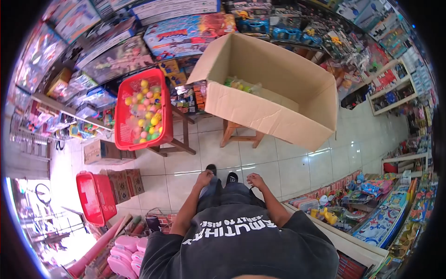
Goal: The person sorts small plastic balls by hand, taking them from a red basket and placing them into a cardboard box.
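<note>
Both arms reach forward and down, elbows bent outward, and the bare forearms angle in toward the legs. The left hand (204, 178) rests on the left thigh (213, 189), knuckles up, its fingers curled loosely downward. The right hand (255, 179) lies on the right thigh (240, 190), fingers spread and bent. The two hands sit near each other without touching.

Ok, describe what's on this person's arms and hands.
Both arms come out of the short sleeves of a dark grey T-shirt with white lettering; the forearms are uncovered. The left hand and right hand wear no gloves; no watch or ring shows.
</note>
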`<state>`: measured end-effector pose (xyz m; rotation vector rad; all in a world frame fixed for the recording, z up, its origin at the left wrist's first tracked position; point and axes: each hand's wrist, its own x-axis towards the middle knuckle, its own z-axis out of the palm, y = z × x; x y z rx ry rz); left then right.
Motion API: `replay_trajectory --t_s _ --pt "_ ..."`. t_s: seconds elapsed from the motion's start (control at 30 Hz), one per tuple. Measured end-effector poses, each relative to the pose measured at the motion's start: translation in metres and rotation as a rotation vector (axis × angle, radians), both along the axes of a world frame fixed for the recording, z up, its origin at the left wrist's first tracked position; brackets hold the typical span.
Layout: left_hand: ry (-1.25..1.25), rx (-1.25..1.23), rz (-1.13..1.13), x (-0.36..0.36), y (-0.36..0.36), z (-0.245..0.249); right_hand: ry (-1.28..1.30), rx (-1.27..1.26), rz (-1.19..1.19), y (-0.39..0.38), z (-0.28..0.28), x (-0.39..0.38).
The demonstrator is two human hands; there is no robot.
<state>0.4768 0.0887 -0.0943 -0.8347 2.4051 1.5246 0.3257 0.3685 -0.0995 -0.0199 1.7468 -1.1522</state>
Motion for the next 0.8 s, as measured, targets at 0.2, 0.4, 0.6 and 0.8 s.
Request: replay_trajectory --t_s 0.2,0.4,0.6,0.8 --pt "-0.066 0.125 0.304 0.065 -0.033 -0.015 0.003 0.151 -0.010 -0.024 0.005 0.017" --pt "-0.026 0.169 0.272 0.127 -0.090 -0.013 0.178 0.054 -0.074 -0.103 0.003 0.046" --pt "-0.076 0.267 0.399 0.186 -0.149 0.009 0.230 -0.132 0.100 -0.212 0.023 0.097" --pt "0.030 0.206 0.488 0.220 -0.194 0.018 0.176 -0.197 0.402 -0.302 0.045 0.123"
